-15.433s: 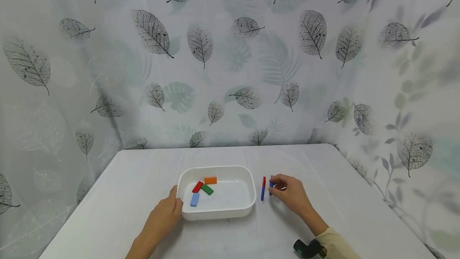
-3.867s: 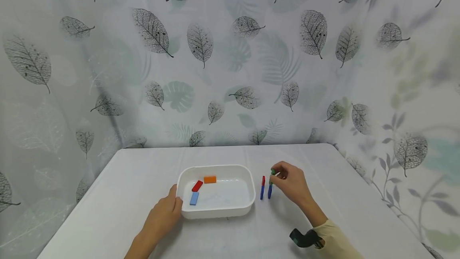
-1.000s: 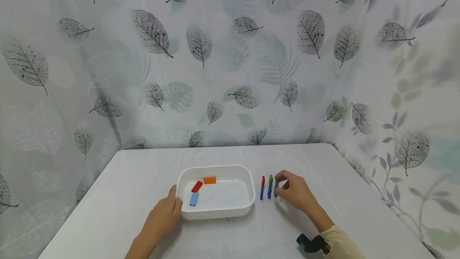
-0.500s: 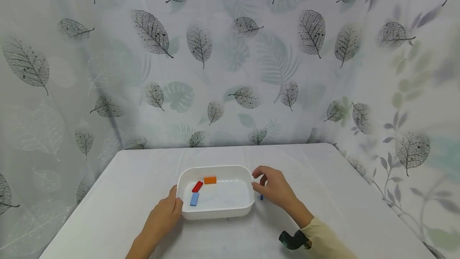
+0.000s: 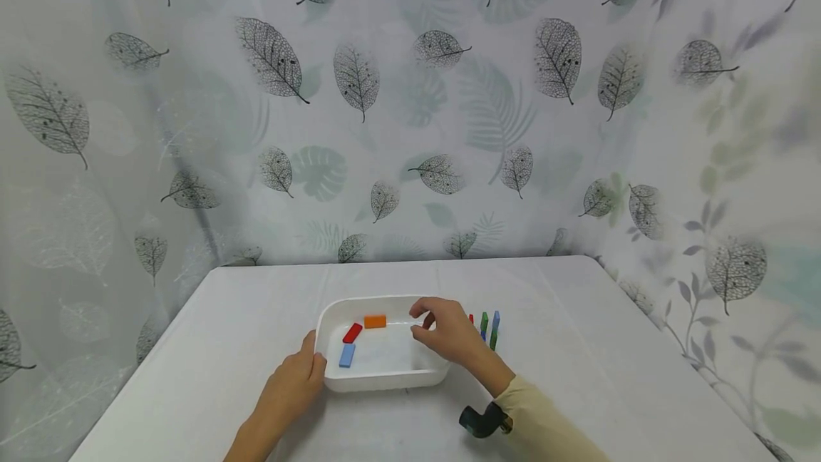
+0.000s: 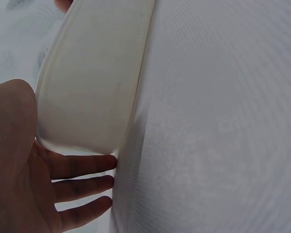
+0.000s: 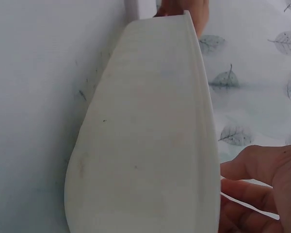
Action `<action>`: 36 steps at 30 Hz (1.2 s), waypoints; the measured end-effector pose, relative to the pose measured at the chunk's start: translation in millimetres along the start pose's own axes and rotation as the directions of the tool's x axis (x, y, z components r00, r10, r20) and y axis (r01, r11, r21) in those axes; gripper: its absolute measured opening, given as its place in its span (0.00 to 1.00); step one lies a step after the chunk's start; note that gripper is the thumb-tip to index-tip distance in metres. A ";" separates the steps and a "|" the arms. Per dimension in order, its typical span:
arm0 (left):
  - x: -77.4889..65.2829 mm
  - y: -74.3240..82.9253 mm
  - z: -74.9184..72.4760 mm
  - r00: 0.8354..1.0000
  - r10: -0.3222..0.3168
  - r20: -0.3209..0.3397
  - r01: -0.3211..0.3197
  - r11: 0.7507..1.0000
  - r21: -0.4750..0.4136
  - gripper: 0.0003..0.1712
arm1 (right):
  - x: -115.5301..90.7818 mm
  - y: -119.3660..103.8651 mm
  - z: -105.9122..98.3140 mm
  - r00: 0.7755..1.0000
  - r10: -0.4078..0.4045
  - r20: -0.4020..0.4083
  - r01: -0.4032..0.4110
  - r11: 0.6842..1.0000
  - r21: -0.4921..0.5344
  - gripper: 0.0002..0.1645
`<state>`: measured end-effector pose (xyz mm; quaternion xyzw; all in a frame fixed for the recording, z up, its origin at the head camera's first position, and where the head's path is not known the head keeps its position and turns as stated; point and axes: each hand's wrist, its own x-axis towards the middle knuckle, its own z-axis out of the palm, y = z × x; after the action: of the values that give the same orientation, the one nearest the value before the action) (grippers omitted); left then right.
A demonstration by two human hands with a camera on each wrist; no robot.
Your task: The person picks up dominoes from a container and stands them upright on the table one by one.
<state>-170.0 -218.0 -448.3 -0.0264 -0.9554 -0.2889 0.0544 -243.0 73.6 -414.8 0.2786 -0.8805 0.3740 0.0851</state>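
Observation:
A white tray [image 5: 386, 381] sits mid-table with an orange block [image 5: 375, 321], a red block [image 5: 353, 333] and a light blue block [image 5: 347, 356] in its left half. My left hand [image 5: 291, 385] holds the tray's left end, thumb at the rim; the left wrist view shows several fingers along the outer end wall. Over the tray's right end is my right hand [image 5: 445, 330], thumb and index finger apart with nothing between them. Right of the tray are narrow blocks in pairs: a green block [image 5: 484, 322], a light blue block [image 5: 496, 320], and another green block [image 5: 493, 340]. My wrist partly hides others, red and blue.
The white table [image 5: 269, 305] reaches back to a leaf-patterned curtain [image 5: 410, 127], which also rises on both sides. A dark device [image 5: 482, 420] is worn at the right wrist, beside a pale sleeve [image 5: 545, 419].
My right hand has moved left from the rightmost pair of blocks to over the tray, uncovering the light blue block there. Earlier, a green block left the tray. My left hand has stayed put.

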 end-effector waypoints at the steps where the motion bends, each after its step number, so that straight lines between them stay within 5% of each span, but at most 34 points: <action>1: 0.0 -0.1 0.2 1.000 -0.001 0.001 0.001 1.000 0.001 0.28 | 2.4 -1.4 2.5 1.000 0.009 0.014 -0.009 1.000 0.003 0.11; 20: -1.1 -4.4 0.3 1.000 0.003 0.004 -0.003 1.000 0.005 0.29 | 43.9 -15.9 51.9 0.961 0.148 0.234 -0.138 0.989 -0.060 0.17; 30: -0.2 -3.5 0.9 0.999 0.048 -0.023 -0.048 0.999 0.007 0.27 | 52.9 -14.9 64.1 0.945 0.173 0.279 -0.119 0.973 -0.199 0.19; 36: 1.2 -3.4 0.2 0.999 0.045 -0.017 -0.045 0.999 0.005 0.27 | 55.8 -13.1 76.9 0.931 0.192 0.311 -0.077 0.934 -0.349 0.14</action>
<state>-171.5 -220.8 -450.2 -0.0452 -0.9548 -0.2856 0.0690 -277.6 -11.9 -441.0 0.2589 -0.9492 0.1723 -0.0486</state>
